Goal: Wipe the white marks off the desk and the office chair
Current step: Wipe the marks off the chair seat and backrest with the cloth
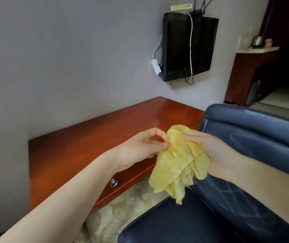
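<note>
left hand pinches cloth | right hand grips cloth

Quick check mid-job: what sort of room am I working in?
Probably a hotel room or small office: a polished wooden desk against the grey wall, a black wall-mounted screen trailing cables, and a blue padded chair.

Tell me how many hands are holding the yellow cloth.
2. The left hand pinches the cloth at its left edge, over the desk; the right hand grips its right side, in front of the chair. None seems hidden.
</note>
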Action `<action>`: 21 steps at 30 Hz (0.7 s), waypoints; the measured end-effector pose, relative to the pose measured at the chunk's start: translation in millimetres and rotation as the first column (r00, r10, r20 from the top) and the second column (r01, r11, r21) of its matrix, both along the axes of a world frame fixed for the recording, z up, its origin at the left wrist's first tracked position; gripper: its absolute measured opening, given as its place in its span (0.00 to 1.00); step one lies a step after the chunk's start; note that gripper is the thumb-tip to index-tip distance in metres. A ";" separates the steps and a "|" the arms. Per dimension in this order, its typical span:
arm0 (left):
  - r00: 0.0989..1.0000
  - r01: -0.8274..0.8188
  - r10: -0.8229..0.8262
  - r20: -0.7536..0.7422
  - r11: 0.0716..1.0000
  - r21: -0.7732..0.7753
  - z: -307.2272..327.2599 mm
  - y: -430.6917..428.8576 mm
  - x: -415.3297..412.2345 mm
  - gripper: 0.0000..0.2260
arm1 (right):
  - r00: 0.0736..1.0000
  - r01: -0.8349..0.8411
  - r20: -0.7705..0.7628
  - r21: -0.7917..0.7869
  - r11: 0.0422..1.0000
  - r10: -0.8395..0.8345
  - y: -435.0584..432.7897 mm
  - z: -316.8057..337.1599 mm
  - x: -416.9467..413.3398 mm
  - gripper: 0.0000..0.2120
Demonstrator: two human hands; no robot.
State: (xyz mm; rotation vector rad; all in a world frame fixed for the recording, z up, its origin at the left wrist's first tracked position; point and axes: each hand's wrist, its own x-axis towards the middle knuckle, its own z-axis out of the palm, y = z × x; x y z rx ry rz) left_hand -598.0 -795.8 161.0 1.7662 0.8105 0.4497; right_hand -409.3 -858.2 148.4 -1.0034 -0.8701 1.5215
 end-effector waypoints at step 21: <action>0.963 0.260 -0.268 -0.034 0.882 0.393 25.7 -55.1 -25.9 0.16 | 0.885 0.326 -0.273 -0.218 0.920 -0.378 -130.0 27.7 -58.0 0.17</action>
